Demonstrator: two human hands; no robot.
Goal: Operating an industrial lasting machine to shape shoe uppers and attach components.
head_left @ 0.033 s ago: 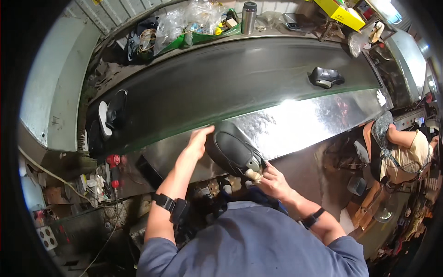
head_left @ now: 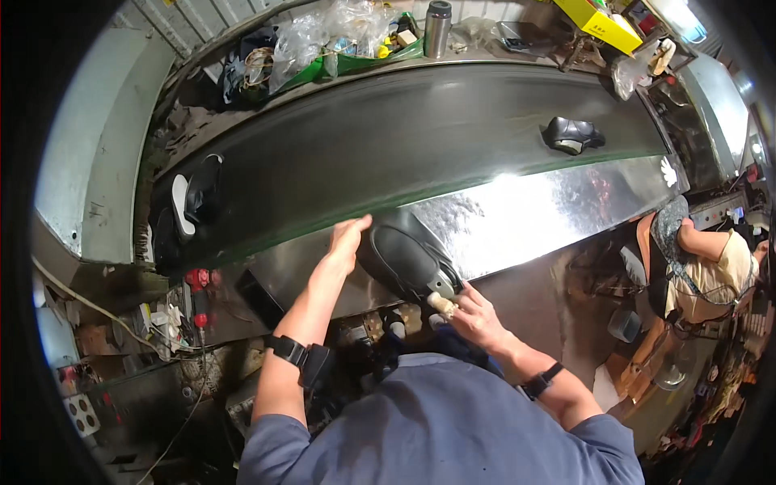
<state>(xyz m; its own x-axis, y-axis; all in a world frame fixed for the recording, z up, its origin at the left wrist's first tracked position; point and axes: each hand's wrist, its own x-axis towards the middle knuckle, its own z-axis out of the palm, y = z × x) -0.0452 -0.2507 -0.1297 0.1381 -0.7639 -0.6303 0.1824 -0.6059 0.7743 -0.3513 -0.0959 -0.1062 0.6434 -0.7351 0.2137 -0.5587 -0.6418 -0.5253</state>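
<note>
A black shoe (head_left: 396, 257), with a grey last showing at its opening, is held in front of my body, over the near edge of the shiny metal strip. My left hand (head_left: 346, 242) is against its toe end, the thumb side showing and the other fingers partly hidden. At the heel end, my right hand (head_left: 477, 314) has its fingers closed on the shoe's rim. A cream-coloured knob-like piece (head_left: 441, 303) shows beside those fingers; whether it is held or fixed there is unclear.
A dark conveyor belt (head_left: 388, 137) runs behind the metal strip (head_left: 517, 214). Black shoes lie on it at left (head_left: 204, 194) and right (head_left: 574, 136). A red power tool (head_left: 198, 295) and a dark phone-like slab (head_left: 260, 299) are left. Another person (head_left: 703, 267) sits at right.
The shoe and my left hand have shifted very slightly to the left. My right hand keeps its hold at the heel end.
</note>
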